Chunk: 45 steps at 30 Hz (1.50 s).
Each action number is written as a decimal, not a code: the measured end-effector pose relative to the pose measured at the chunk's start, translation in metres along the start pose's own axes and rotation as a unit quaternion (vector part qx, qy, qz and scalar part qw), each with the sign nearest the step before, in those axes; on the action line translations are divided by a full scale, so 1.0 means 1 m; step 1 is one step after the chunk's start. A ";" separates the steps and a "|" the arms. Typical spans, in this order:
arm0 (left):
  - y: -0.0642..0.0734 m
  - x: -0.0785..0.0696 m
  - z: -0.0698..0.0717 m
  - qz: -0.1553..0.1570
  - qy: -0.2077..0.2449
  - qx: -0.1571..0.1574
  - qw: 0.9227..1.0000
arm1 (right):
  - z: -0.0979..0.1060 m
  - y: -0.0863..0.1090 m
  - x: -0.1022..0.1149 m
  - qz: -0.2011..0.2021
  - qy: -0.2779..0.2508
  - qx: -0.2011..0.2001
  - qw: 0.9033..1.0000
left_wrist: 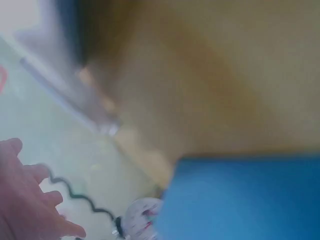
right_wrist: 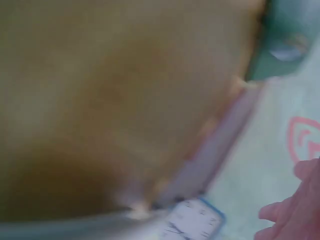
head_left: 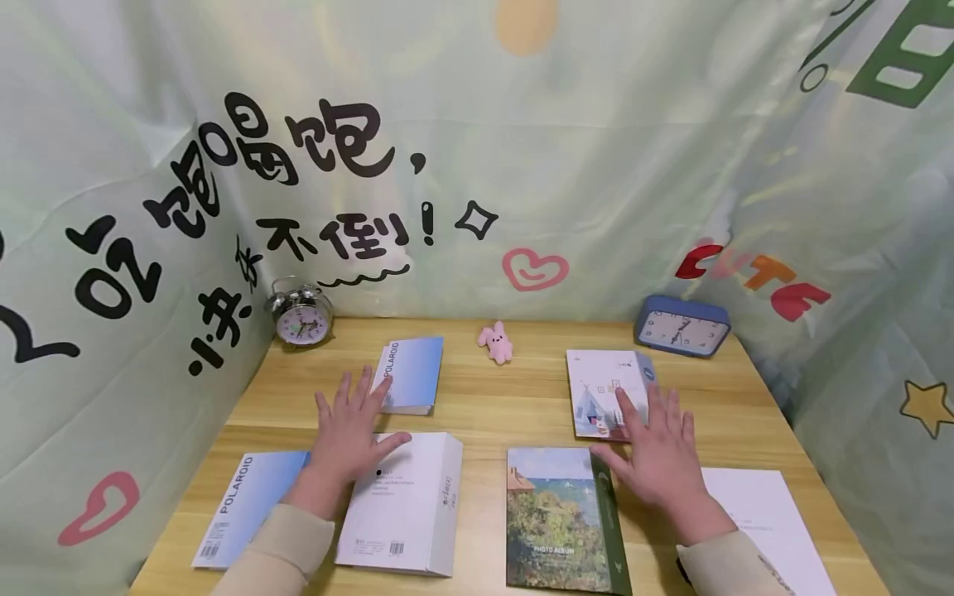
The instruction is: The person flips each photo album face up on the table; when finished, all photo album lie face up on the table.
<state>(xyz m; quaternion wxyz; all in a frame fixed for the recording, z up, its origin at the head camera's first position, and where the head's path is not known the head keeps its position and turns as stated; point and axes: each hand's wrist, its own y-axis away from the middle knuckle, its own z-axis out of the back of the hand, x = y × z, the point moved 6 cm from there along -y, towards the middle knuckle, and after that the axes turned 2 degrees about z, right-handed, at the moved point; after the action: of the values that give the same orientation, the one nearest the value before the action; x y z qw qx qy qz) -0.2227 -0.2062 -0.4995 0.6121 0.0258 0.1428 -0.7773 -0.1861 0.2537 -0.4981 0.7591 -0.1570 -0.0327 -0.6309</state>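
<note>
My left hand (head_left: 346, 447), fingers spread, is over the gap between a blue-and-white Polaroid album (head_left: 413, 372) at the back and a white box-like album (head_left: 398, 513) in front. Its thumb overlaps the white one's top edge; contact cannot be told. A second Polaroid album (head_left: 257, 488) lies left of that wrist. With fingers stretched too, my right hand (head_left: 659, 463) partly covers a white album with a tent picture (head_left: 596, 393). Left of it lies a green-spined photo album (head_left: 555, 513) with a landscape cover. A white flat item (head_left: 775, 513) is partly under the right forearm.
Along the back of the wooden table (head_left: 484, 389) stand a silver twin-bell alarm clock (head_left: 301, 314) at left, a small pink bunny figure (head_left: 497, 342) in the middle and a blue clock (head_left: 681, 325) at right. A printed pale curtain (head_left: 447, 83) encloses the sides and back.
</note>
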 end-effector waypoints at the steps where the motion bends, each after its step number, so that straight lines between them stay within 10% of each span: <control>1: -0.003 -0.001 0.006 0.002 -0.003 0.000 1.000 | 0.006 -0.003 0.002 0.002 -0.002 -0.007 1.000; 10: -0.032 -0.005 0.026 0.029 0.003 0.031 0.999 | 0.030 -0.046 0.055 0.069 -0.016 -0.019 0.997; 25: -0.070 -0.007 -0.018 0.126 0.123 0.120 0.977 | -0.052 -0.113 0.163 0.025 -0.230 0.100 0.968; 34: -0.072 0.010 -0.026 0.184 0.165 0.115 0.962 | -0.085 -0.133 0.226 0.055 -0.226 0.156 0.960; 45: -0.075 0.012 -0.032 0.257 0.186 0.112 0.942 | -0.103 -0.143 0.242 0.015 -0.255 0.179 0.950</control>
<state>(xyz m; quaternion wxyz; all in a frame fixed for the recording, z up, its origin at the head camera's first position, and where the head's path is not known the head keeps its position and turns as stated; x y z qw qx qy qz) -0.3020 -0.1933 -0.5186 0.7470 0.2740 0.1546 -0.5857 -0.2907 -0.0266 -0.5073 0.7503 -0.1746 -0.3352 -0.5424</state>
